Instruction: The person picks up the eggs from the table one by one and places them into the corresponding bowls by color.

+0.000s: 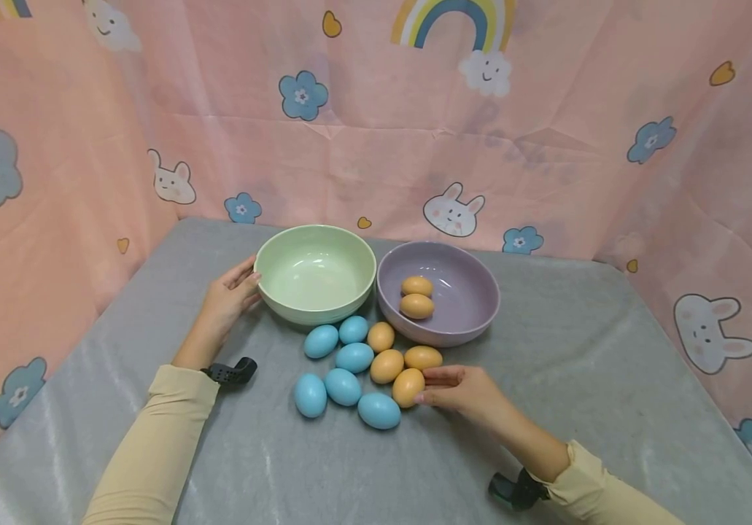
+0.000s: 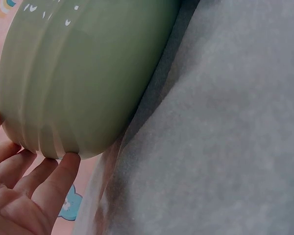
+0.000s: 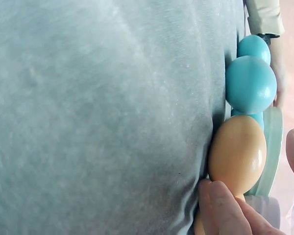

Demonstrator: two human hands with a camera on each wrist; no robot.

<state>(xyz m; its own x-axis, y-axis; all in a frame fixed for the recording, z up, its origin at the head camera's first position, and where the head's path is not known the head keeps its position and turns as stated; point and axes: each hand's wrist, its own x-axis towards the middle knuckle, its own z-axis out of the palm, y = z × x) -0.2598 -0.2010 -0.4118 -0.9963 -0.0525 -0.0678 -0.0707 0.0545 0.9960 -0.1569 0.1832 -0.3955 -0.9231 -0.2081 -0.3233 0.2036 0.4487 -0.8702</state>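
- Sleeves lie nearest the camera, reaching in over the front part of the worktop.
- Only a start seems to have been made: two orange eggs lie in the purple bowl, toward the worktop's back edge.
- Outside it, four orange eggs and six blue eggs lie grouped on the worktop, on the front-edge side of the bowls; all ten look like work to do.
- No egg shows inside the green bowl, which stands just beside the purple bowl, nearer the worktop's back left corner.
- Left hand: fingers spread, tips resting against the green bowl's outer side.
- Right hand: fingers extended, tips at the frontmost orange egg, which lies on the worktop; no closed pinch shows.
- Only the head view shows down into both bowls, and so gives the count.
- Left wrist view adds the shallow ridges round the green bowl's wall and the fingertips set along it, but no eggs.
- Right wrist view shows fingertips at one end of the orange egg and another digit held apart from it, a gap the head view does not reveal.
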